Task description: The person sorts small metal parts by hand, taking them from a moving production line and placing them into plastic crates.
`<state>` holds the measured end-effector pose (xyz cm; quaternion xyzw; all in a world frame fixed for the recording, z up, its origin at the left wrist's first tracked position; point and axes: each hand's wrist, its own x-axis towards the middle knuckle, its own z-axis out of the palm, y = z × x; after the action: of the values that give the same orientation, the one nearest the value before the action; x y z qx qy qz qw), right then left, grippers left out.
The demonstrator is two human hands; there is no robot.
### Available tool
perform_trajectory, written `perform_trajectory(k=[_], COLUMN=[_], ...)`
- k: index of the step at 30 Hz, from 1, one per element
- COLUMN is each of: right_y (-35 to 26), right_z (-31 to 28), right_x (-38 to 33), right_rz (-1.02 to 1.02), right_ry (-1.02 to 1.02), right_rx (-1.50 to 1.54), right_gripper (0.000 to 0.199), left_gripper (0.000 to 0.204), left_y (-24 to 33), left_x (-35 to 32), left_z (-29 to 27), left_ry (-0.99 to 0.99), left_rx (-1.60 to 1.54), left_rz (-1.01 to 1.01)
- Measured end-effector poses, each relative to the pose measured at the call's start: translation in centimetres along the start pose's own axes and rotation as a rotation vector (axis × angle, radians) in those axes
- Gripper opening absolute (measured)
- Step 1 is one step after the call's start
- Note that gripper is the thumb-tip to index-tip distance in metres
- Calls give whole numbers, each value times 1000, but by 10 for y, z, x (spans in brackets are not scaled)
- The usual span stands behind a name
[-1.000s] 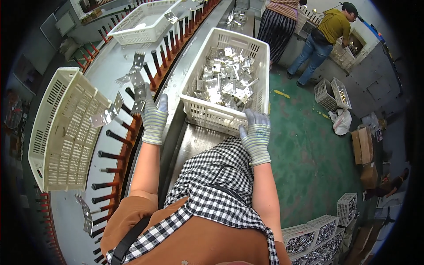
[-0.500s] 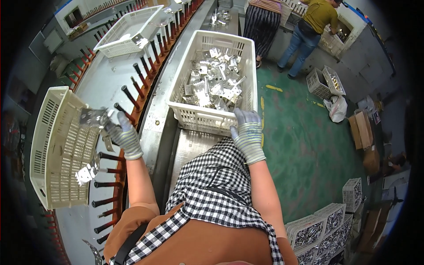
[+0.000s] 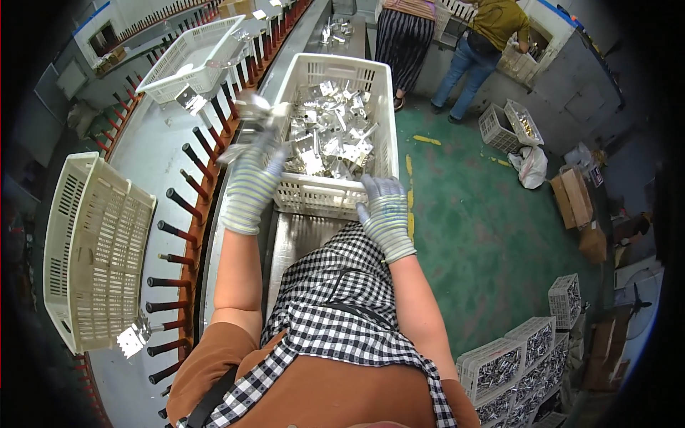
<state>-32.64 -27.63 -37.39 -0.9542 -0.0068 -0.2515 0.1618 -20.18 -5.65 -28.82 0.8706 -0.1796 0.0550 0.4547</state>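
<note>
My left hand (image 3: pixel 251 187), in a striped knit glove, is raised at the left side of a white plastic crate (image 3: pixel 322 194). It is closed around shiny metal plates (image 3: pixel 258 114), blurred by motion, near the crate's left rim. Many similar silvery metal plates and tubes (image 3: pixel 332 135) lie heaped inside the crate. My right hand (image 3: pixel 385 214), gloved the same way, is closed over the crate's near right corner rim. The crate rests on a metal surface (image 3: pixel 303 235) in front of me.
Dark-tipped red pegs (image 3: pixel 184 203) line the conveyor at left. A metal plate (image 3: pixel 134 339) sits on one, beside a tilted cream crate (image 3: pixel 100 250); a white crate (image 3: pixel 189 60) stands farther off. Two people work at the back. Filled crates (image 3: pixel 492 367) are stacked at lower right.
My left hand has swung right and away from the cream crate toward the white crate, carrying the metal plates. The pegs and cream crate have shifted nearer. My right hand stays on the rim.
</note>
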Motion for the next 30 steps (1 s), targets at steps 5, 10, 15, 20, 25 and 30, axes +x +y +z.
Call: perform_trajectory(k=[5,10,15,20,25,30], right_y=[-2,-5,-5,-1,-5,-4], right_z=[1,-4,-4,1,-5,-4], right_x=[1,3,2,2,3,3], right_rz=[17,21,7,12,32,23], right_ry=[-35,-33,-33,-29,-38,-18], right_rx=[-21,-37,-38,-34,-50,-11], right_gripper=[58,56,56,60,55,56], left_gripper=[48,54,54,57,54,50], left_y=[-46,-56,-58,-85,-98,-107], left_x=[-28,-41,-45,-61,-63,-57], left_z=[42,41,32,22,1,-13], left_ry=[-152,-70,26,302,461,518], left_rx=[418,440,283,130,-50,180], left_rz=[190,378,335,115,72,73])
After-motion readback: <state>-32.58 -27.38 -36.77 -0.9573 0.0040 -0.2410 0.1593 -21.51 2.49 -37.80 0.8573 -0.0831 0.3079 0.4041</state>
